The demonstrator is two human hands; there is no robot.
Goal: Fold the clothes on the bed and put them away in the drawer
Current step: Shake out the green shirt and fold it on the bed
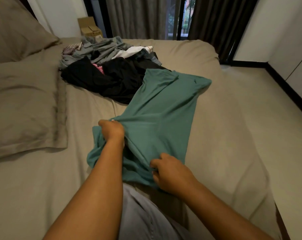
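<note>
Person stands at the bed (230,122) edge, both arms out over it.

- Green garment (157,116) lies on the bed straight ahead. It runs from the person's waist out toward 1 o'clock, and its far end just overlaps the dark edge of the pile.
- Left hand (112,129): grip clenched on a bunch of the green cloth at its 10 o'clock edge, knuckles up.
- Right hand (170,170): grip pinching the near hem at about 5 o'clock, fingers curled into the fabric.
- Two holds on the near end, so my guess is that the cloth is being pulled taut and squared before a fold. No crease is made yet.
- The garment is teal, soft and matte. The far half is fairly flat, the near end gathered into ridges between the two hands. I cannot tell shirt from trousers.
- Pile of clothes (110,66) at 11 o'clock is unsorted: black, grey, white, a bit of pink. Most of the task is ahead.
- Pillows (22,101) at 9 o'clock; cardboard box (89,27) and curtains (138,16) beyond, at 12.
- No drawer in view.
</note>
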